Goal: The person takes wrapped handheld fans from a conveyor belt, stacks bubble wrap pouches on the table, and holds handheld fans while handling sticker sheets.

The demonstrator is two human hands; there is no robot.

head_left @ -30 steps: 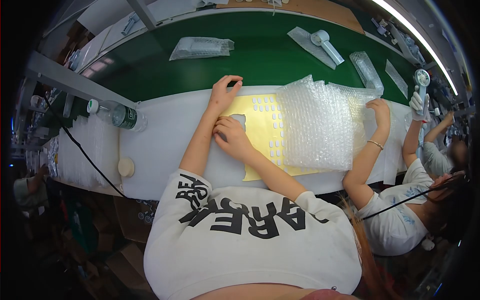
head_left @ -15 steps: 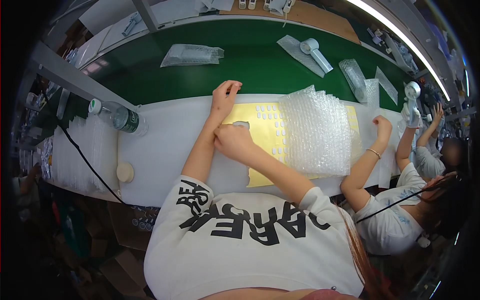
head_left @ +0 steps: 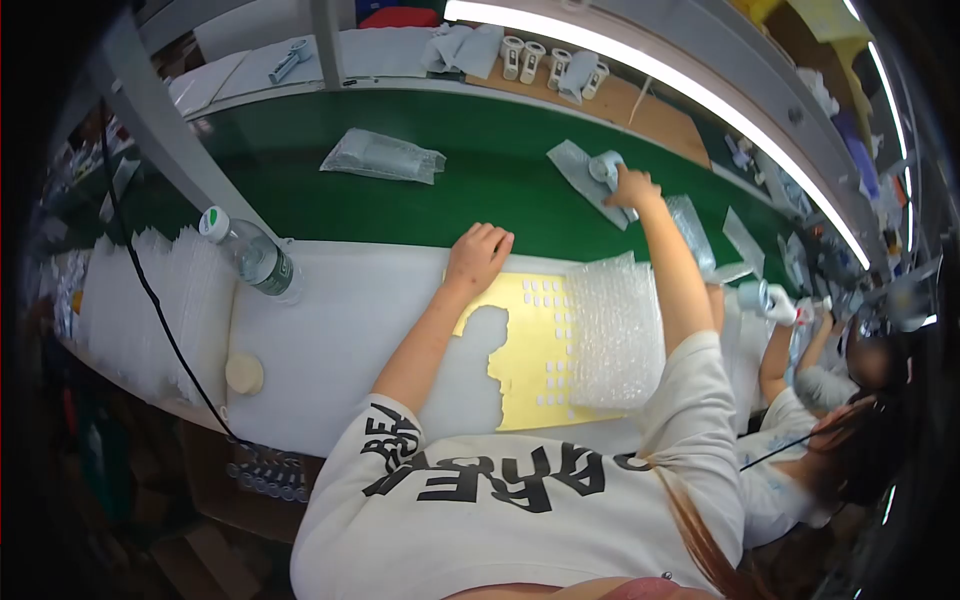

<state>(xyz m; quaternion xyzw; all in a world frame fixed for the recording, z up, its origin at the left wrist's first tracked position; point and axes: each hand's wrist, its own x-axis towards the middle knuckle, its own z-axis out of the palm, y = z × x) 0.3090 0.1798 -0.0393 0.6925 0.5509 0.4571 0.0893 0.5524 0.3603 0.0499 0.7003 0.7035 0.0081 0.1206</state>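
My right hand (head_left: 634,190) reaches across to the green surface and closes around a pale blue handheld fan (head_left: 603,167), its round head showing past my fingers. Under and beside the fan lies a bubble wrap bag (head_left: 576,168). My left hand (head_left: 480,256) rests by the far edge of the white worktop, fingers loosely extended, with nothing visible in it. Below it is a torn-edged yellow sheet (head_left: 522,350) bearing rows of small pale stickers (head_left: 545,287). A stack of bubble wrap bags (head_left: 612,335) covers the sheet's right part.
A wrapped item (head_left: 383,157) lies on the green belt (head_left: 480,150). A water bottle (head_left: 250,252), a round cream-coloured disc (head_left: 244,374) and stacked plastic sheets (head_left: 155,320) are at left, crossed by a black cable (head_left: 155,300). A co-worker (head_left: 800,470) sits at right; another fan (head_left: 765,298) is there.
My right hand has left my left forearm, moved up and right, and taken hold of the fan on the belt. My left hand stays near the sheet; the camera view has shifted.
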